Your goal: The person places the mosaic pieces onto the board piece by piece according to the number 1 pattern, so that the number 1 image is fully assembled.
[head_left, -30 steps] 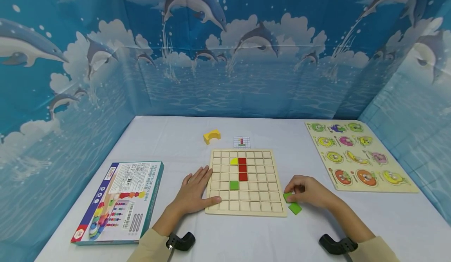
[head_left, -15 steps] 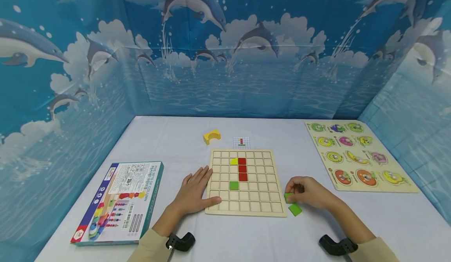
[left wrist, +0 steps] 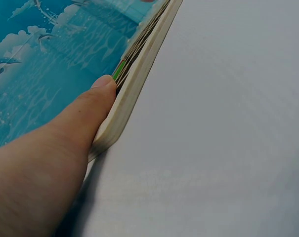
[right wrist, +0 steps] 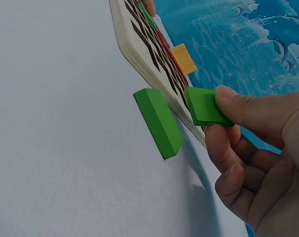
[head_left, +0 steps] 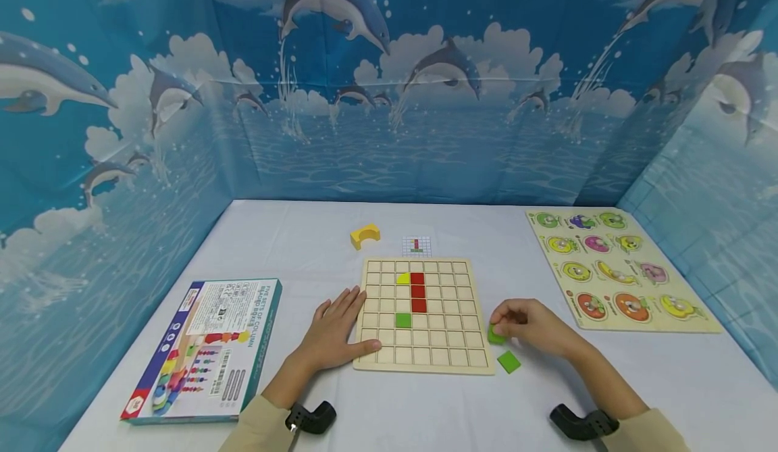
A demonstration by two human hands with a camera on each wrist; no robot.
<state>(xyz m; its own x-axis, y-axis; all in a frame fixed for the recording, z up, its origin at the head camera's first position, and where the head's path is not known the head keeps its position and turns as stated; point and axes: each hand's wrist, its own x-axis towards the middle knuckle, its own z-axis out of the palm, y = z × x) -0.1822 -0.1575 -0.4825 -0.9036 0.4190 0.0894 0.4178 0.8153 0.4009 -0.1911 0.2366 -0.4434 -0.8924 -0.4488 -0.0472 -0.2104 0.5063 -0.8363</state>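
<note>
My right hand point(head_left: 531, 328) pinches a green square tile point(right wrist: 202, 105) between thumb and fingers, just right of the wooden grid board point(head_left: 424, 364). A second green tile point(head_left: 509, 362) lies on the table by the board's lower right corner. My left hand point(head_left: 331, 334) rests spread at the board's left edge, its thumb over the rim. In the board's cells sit a yellow piece point(head_left: 403, 278), a column of red tiles point(head_left: 418, 291) and, lower left of them, one green tile point(head_left: 403, 320). The left wrist view shows the left thumb point(left wrist: 92, 106) pressing on the rim.
A small card point(head_left: 417, 246) with a coloured grid pattern lies behind the board, beside a yellow arch block point(head_left: 365, 235). To the left is a boxed toy point(head_left: 213, 350). At the right lies a fruit puzzle board point(head_left: 616, 269). A dolphin-print curtain point(head_left: 389, 148) surrounds the white table.
The right hand, with its green tile, has shifted slightly away from the second green tile, toward the back, widening the gap between them. The left hand and board stay put.
</note>
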